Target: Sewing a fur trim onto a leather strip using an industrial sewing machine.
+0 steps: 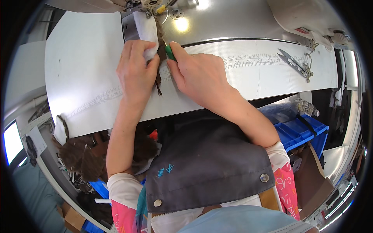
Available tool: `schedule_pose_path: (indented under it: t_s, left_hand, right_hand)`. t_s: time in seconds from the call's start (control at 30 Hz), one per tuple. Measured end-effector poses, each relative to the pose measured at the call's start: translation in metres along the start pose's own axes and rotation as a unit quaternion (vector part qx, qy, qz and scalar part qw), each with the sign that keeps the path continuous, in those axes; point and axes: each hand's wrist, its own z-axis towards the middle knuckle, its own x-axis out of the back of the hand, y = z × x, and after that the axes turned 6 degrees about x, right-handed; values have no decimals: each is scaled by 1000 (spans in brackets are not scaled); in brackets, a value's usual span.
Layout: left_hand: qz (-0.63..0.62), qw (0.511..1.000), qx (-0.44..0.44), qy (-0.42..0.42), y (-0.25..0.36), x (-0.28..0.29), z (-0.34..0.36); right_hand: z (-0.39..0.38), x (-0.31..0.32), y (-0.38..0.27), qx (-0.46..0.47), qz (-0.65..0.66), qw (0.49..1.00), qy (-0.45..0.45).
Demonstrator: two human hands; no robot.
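Observation:
A strip of white fluffy fabric (pixel 145 26) and a strip of brown plush fabric (pixel 160 31) lie side by side under the sewing machine's needle area (pixel 151 4). My left hand (pixel 135 72) is closed on the near end of the white fabric, fingers and thumb pinching it. In my right hand (pixel 204 75) is a tool with a green handle (pixel 169 53); its thin metal tip touches or nearly touches the brown strip. What the tip ends in is too small to tell. The brown strip's loose end hangs between my two hands over the white table.
Thread snips (pixel 292 64) tied to a cord lie at the right of the white worktable (pixel 85 58), which has a printed ruler. Brown plush pieces (pixel 91 157) are heaped below left. A blue crate (pixel 297 132) and a clear plastic bottle (pixel 281 111) sit below right.

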Motion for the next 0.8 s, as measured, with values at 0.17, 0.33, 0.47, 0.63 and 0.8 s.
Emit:
schedule_pose_path:
  t_s: [0.17,0.33,0.47,0.63,0.8]
  left_hand:
    - [8,999,-23,-23,0,3,1]
    - [17,996,-61,-55,-5,11,-2]
    - [-5,991,-101,-83,-7,18,-9]
    - [-24,989,-117,-90,-10,22,-14]
    - [-51,980,-152,-120,-20,22,-6]
  right_hand:
    - [4,4,2,87,-44,995,-28]
    - [-5,18,3,192,-172,965,-47]
    - [-13,23,-3,194,-212,954,-88]
    - [-18,30,-7,198,-217,949,-114]
    - [-24,32,-3,196,-210,948,-135]
